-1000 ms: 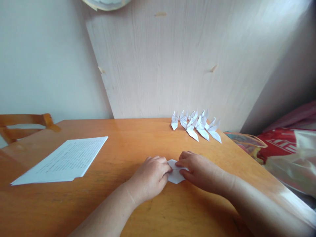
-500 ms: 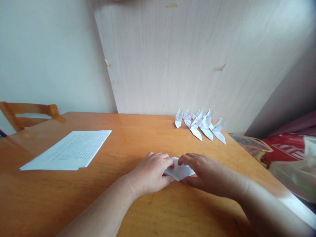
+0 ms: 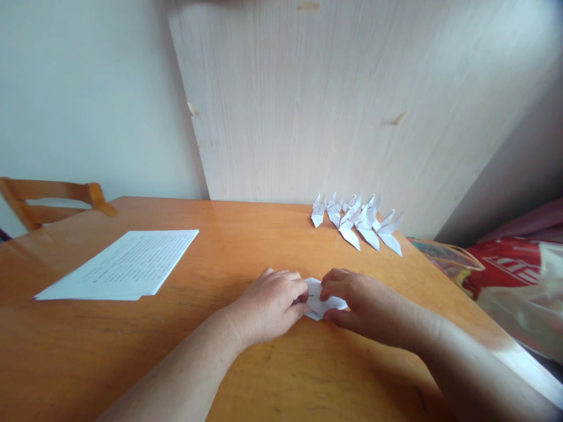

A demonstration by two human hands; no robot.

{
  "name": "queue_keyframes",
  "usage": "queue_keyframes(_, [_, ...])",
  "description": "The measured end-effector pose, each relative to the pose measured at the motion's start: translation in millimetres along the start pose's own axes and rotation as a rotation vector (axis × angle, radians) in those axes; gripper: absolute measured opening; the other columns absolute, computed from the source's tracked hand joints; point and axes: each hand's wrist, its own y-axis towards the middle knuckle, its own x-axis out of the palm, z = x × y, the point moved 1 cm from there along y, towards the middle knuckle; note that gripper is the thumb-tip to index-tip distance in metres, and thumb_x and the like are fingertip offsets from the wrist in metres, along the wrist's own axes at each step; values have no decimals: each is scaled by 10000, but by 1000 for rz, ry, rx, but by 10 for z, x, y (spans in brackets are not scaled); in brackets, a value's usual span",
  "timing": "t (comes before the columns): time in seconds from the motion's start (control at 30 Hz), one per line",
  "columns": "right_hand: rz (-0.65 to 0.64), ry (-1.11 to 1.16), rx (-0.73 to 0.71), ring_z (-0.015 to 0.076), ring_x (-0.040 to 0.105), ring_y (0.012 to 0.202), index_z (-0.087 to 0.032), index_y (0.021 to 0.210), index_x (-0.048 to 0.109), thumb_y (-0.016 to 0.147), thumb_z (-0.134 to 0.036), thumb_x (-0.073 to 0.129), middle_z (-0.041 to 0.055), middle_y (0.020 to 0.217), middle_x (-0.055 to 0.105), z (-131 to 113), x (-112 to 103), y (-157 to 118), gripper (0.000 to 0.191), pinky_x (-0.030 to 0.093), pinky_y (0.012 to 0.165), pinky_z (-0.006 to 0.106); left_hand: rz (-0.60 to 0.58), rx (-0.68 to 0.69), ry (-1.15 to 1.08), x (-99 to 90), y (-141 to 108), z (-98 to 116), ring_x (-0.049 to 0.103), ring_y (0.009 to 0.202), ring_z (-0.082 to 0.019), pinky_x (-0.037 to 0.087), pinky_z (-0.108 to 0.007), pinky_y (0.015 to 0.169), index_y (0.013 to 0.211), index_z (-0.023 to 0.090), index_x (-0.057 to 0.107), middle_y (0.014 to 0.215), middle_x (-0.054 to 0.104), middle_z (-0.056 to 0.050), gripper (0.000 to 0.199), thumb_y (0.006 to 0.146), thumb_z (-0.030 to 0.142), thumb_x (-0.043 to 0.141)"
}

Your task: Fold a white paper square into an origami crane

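Observation:
A small folded sheet of white paper (image 3: 314, 288) lies on the wooden table between my two hands. My left hand (image 3: 278, 305) is closed on its left side, thumb and fingertips pinching the edge. From the right, my right hand (image 3: 355, 300) grips the paper's other side, its fingers bent over the top and its thumb low at the near edge. Parts of the paper are covered by my fingers. Beyond my hands, several folded paper cranes (image 3: 369, 225) stand grouped near the table's far right corner.
To the left rests a stack of printed paper sheets (image 3: 127, 264) on the wooden table (image 3: 246, 246). A wooden chair (image 3: 57, 192) stands past the far left edge. A pale board (image 3: 281, 117) rises behind the table. Red and clear bags (image 3: 505, 264) sit beyond the right edge.
My left thumb has shifted up onto the paper from its near edge. The paper's near flap now looks folded differently, with a dark slit showing. Both hands stay in nearly the same place.

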Motion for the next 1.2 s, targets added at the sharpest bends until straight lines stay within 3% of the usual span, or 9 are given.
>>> queue_keyframes(0.13, [18,-2,-26,213,612,812,-278,939,727,750,-97,615,69,973,660,-23,10,2,284,461,725,334,-10,0,11,-10,-1,12,584,920,-199,413,-329,818,906,222,628,954,632,-13,87,938,287,581])
queue_keyframes(0.3, [-62,45,-34,156,584,709,-250,843,694,800,-115,580,21,861,659,6,31,27,183,424,630,274,-8,9,34,-6,-2,4,584,916,-194,403,-323,799,883,214,621,961,631,-15,95,944,261,566])
queue_keyframes(0.57, [-114,138,-83,140,589,752,-212,843,676,857,-146,563,6,851,650,153,69,100,132,427,682,242,9,25,50,30,-7,-28,583,898,-185,397,-327,804,861,210,637,931,625,-14,154,958,237,520])
queue_keyframes(1.2, [-114,322,66,123,519,664,-186,816,657,838,-203,586,-10,752,610,253,163,191,76,381,573,235,76,-67,-20,148,82,-50,573,780,-155,405,-276,693,704,173,594,818,587,-25,214,909,222,563])
